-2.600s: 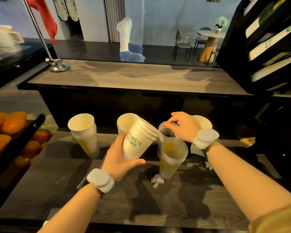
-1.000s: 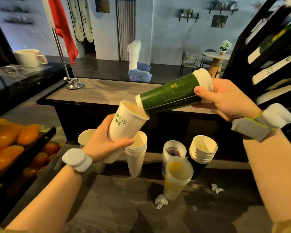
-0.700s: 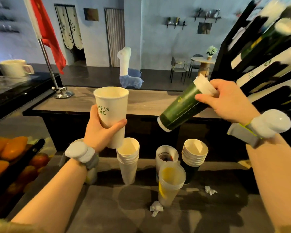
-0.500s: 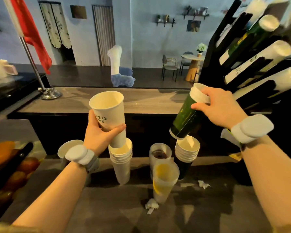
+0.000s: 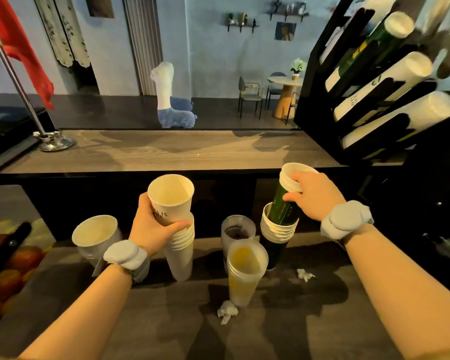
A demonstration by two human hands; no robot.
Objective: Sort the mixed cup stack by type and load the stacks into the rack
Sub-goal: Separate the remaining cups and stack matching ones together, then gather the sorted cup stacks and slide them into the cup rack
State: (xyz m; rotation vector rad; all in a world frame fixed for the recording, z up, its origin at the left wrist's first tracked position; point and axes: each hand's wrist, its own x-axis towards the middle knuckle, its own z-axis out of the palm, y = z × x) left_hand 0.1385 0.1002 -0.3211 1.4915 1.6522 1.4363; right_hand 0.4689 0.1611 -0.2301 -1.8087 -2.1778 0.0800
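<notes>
My left hand (image 5: pixel 153 227) grips a white paper cup (image 5: pixel 172 198) with green lettering, its base sunk in the top of a white cup stack (image 5: pixel 179 255) on the counter. My right hand (image 5: pixel 312 196) holds a dark green cup (image 5: pixel 283 206) by its white rim, its base set inside the dark green cup stack (image 5: pixel 276 242). Between the stacks stand a frosted plastic cup (image 5: pixel 237 229) and a clear plastic cup stack (image 5: pixel 246 271) with a yellow tint. Another white cup stack (image 5: pixel 94 235) stands at the left. The black cup rack (image 5: pixel 322 100) at upper right holds slanted cup stacks.
Two crumpled paper scraps (image 5: pixel 226 310) (image 5: pixel 305 275) lie on the dark counter (image 5: pixel 270 328). A raised wooden ledge (image 5: pixel 166 152) runs behind the cups, with a flag stand (image 5: pixel 53 141) on its left end. Oranges and other fruit (image 5: pixel 5 268) sit at the left edge.
Both hands came down from chest height. The white cup has dropped onto the white stack and the green cup has turned upright and gone into the green stack.
</notes>
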